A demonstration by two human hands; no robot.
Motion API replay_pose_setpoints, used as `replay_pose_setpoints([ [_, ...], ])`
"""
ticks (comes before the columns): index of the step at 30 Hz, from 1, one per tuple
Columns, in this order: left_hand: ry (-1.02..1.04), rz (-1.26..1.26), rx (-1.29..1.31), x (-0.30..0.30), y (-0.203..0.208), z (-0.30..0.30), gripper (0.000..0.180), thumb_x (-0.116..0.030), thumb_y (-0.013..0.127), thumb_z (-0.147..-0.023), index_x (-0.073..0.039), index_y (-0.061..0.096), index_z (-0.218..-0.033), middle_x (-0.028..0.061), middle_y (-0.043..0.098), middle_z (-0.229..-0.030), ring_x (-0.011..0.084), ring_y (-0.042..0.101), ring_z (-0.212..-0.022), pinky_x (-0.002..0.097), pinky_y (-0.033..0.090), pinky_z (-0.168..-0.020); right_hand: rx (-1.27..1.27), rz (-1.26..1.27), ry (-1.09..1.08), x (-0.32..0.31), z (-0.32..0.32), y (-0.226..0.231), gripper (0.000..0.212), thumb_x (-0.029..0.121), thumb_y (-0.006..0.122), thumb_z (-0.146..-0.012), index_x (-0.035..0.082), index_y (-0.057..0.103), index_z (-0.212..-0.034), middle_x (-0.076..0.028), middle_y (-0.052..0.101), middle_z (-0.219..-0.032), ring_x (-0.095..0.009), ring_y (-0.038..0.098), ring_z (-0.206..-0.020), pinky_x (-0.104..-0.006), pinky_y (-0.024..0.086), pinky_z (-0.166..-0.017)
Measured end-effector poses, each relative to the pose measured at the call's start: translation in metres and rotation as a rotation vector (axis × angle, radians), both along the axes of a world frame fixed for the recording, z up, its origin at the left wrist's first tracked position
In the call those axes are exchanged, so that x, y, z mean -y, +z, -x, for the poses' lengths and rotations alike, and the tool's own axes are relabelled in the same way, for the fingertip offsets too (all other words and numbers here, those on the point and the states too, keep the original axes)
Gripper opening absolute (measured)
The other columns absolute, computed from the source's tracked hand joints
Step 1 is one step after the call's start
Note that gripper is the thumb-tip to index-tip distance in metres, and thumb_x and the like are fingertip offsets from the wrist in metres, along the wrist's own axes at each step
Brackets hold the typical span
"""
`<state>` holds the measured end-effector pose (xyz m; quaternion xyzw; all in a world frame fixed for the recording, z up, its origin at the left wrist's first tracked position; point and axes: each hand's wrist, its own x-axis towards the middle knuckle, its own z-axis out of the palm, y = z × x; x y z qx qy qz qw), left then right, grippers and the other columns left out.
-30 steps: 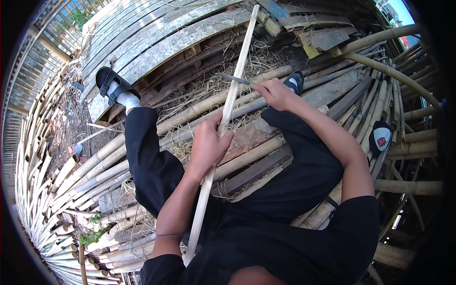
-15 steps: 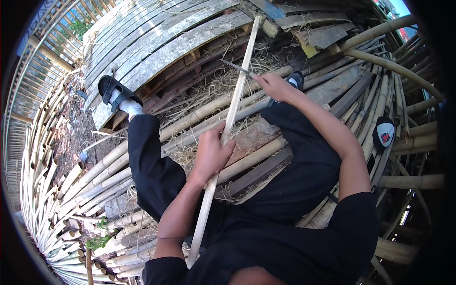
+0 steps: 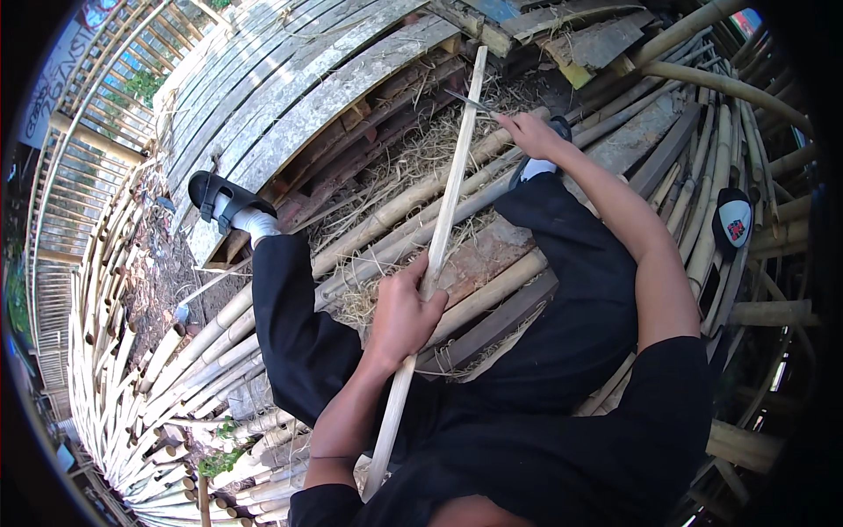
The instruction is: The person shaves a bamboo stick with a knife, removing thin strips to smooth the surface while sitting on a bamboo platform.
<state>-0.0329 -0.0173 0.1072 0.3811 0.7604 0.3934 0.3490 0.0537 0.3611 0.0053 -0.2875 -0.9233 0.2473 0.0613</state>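
Hands [image 3: 404, 312] above bamboo [image 3: 496, 292] and straw [image 3: 430, 145]

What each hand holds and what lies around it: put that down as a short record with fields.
Left hand: closed around a long pale strip, thumb to the right
Right hand: grips a knife
Blade: crosses the strip near its far end
Ground: bamboo poles, straw-like shavings
Upper left: plank platform
Left foot: black sandal over a white sock
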Motion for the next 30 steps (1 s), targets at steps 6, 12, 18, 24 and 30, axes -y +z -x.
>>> replay_pose_setpoints([
  [6,0.078,-0.048,0.069,0.004,-0.013,0.008,0.050,-0.007,0.058,-0.073,0.007,0.056,-0.121,0.0098,0.055,-0.062,0.0074,0.046,-0.054,0.0258,0.041,-0.052,-0.102,0.129,0.211,0.056,0.019,-0.001,0.059,0.045,0.037,-0.099,-0.004,0.059,-0.075,-0.024,0.050,-0.058,-0.042,0.050,-0.059,-0.0462,0.042,-0.061],
  [12,0.058,-0.058,0.089,0.001,-0.013,0.004,0.053,-0.008,0.059,-0.073,0.008,0.055,-0.123,0.0148,0.055,-0.060,0.0096,0.048,-0.049,0.0288,0.044,-0.052,0.000,-0.010,-0.049,-0.025,0.021,-0.015,0.061,0.049,0.039,-0.097,-0.003,0.061,-0.076,-0.027,0.055,-0.065,-0.045,0.055,-0.069,-0.0469,0.044,-0.065],
  [18,0.001,-0.015,0.121,-0.002,-0.007,0.005,0.053,-0.002,0.056,-0.075,0.006,0.053,-0.127,0.0057,0.063,-0.079,0.0060,0.052,-0.070,0.0234,0.045,-0.063,0.021,0.062,-0.187,-0.006,0.015,-0.015,0.069,0.056,0.038,-0.095,-0.006,0.058,-0.071,-0.028,0.057,-0.066,-0.044,0.059,-0.072,-0.0491,0.044,-0.069],
  [24,0.017,0.079,0.052,-0.001,-0.003,0.009,0.053,-0.004,0.057,-0.074,0.006,0.054,-0.125,0.0064,0.062,-0.079,0.0060,0.052,-0.070,0.0224,0.044,-0.062,-0.087,0.095,0.241,0.035,0.022,-0.016,0.068,0.055,0.037,-0.096,-0.005,0.058,-0.071,-0.026,0.056,-0.063,-0.044,0.058,-0.070,-0.0482,0.044,-0.068],
  [30,-0.004,-0.073,0.105,0.000,-0.027,-0.005,0.052,-0.006,0.060,-0.072,0.008,0.055,-0.122,0.0204,0.063,-0.073,0.0113,0.058,-0.063,0.0285,0.048,-0.061,-0.092,0.212,-0.576,-0.046,-0.007,-0.061,0.072,0.067,0.037,-0.091,0.001,0.052,-0.067,-0.012,0.050,-0.056,-0.027,0.052,-0.051,-0.0403,0.041,-0.051],
])
